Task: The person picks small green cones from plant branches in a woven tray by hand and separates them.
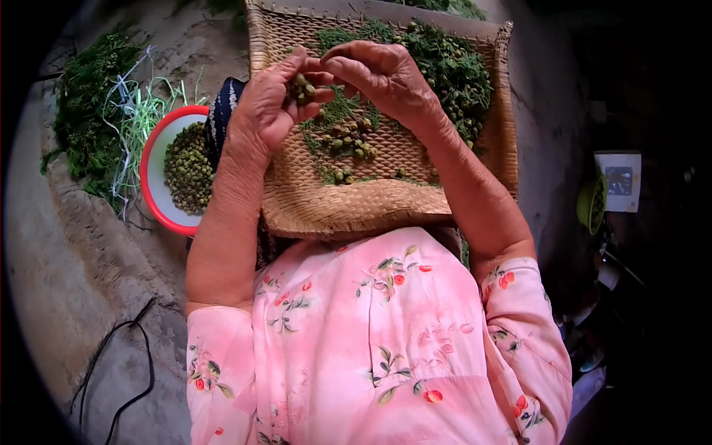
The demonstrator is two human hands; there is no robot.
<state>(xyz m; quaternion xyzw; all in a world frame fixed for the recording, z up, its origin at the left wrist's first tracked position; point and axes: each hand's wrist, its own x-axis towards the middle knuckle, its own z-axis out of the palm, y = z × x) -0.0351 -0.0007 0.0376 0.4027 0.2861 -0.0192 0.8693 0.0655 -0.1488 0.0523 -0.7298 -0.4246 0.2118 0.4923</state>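
Observation:
My left hand is cupped above the left side of a woven tray, its fingers curled around a few small green cones. Close beside it, my right hand bends over with thumb and fingers pinched together near the left fingertips; whatever they hold is hidden. Below the hands, a loose cluster of picked cones lies on the weave. Feathery evergreen sprigs bearing cones are heaped along the tray's right and far sides.
Left of the tray stands a red-rimmed white bowl holding many cones. Beyond it are pale plastic strings and a pile of green branches. A black cable lies on the floor; a green container stands far right.

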